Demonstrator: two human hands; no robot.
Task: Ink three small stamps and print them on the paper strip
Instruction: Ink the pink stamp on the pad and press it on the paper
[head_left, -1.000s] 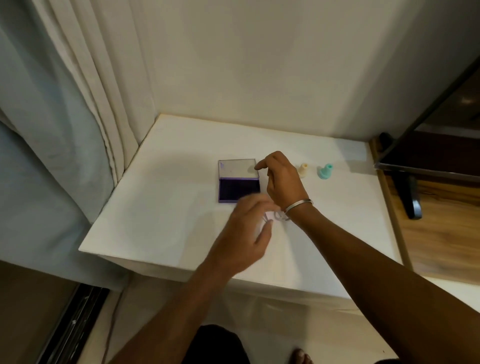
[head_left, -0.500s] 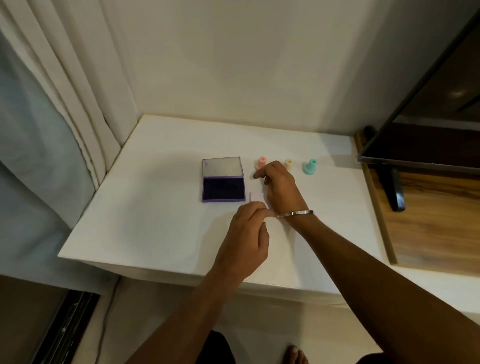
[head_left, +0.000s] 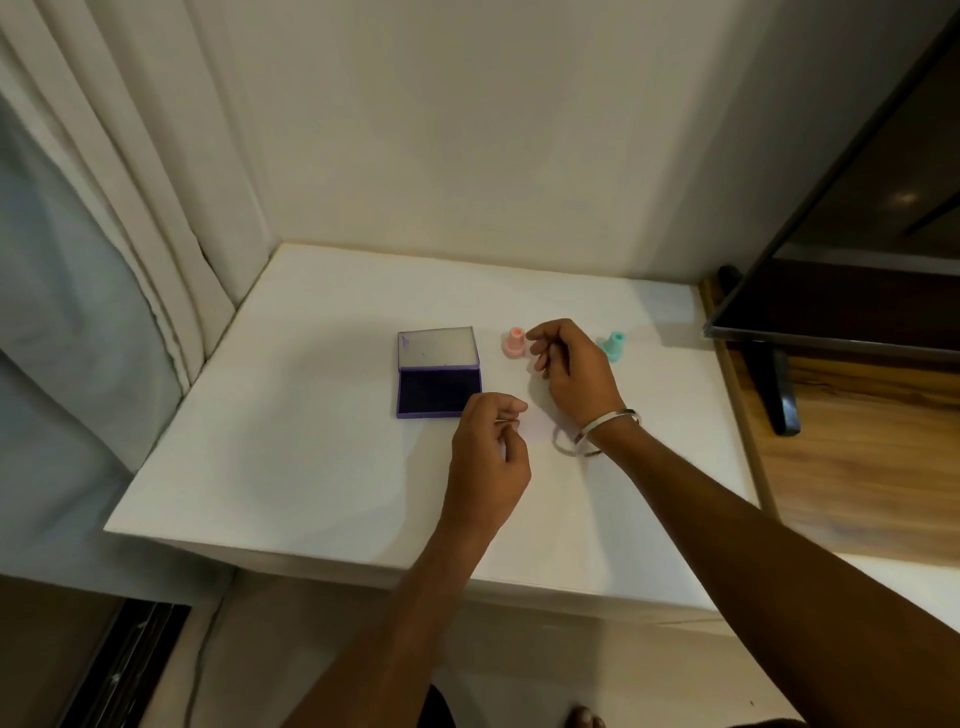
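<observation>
An open purple ink pad (head_left: 439, 387) lies on the white table (head_left: 311, 441), its lid folded back. A pink stamp (head_left: 514, 343) stands just right of it, and a teal stamp (head_left: 614, 346) stands farther right. My right hand (head_left: 571, 371) hovers between them with loosely curled fingers. Its thumb and forefinger are close to the pink stamp and nothing shows in its grasp. The cream stamp is hidden behind this hand. My left hand (head_left: 488, 457) pinches one end of the white paper strip (head_left: 562, 441), whose far end curls up by my right wrist.
A wall closes the table's back and a curtain (head_left: 130, 234) hangs along its left side. A dark TV screen (head_left: 857, 234) on a black foot (head_left: 779, 389) stands on the wooden surface to the right. The table's front edge is near my forearms.
The view shifted, which brought the pink stamp into sight. My right hand moved right and now covers the cream stamp. My left hand drew in and closed on the strip's end.
</observation>
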